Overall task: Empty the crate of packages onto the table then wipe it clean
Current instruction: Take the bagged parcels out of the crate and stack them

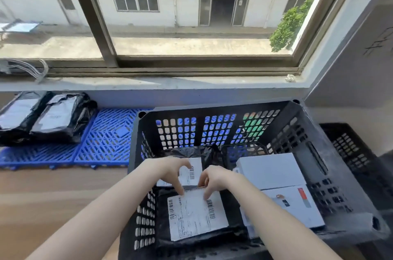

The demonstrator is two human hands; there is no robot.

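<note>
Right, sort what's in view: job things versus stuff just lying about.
Job: crate; front package, touched by left hand and right hand; rear package; far white box; near white box; two unloaded packages on blue mat; table.
Lying about: second crate; crumpled paper; cables.

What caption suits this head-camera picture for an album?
Left hand and right hand grip a labelled black package in the crate; two packages lie on the blue mat.

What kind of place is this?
Probably a parcel sorting room or small warehouse: a black crate holds barcode-labelled packages, and more bagged parcels lie on blue plastic mats beside the window.
</note>
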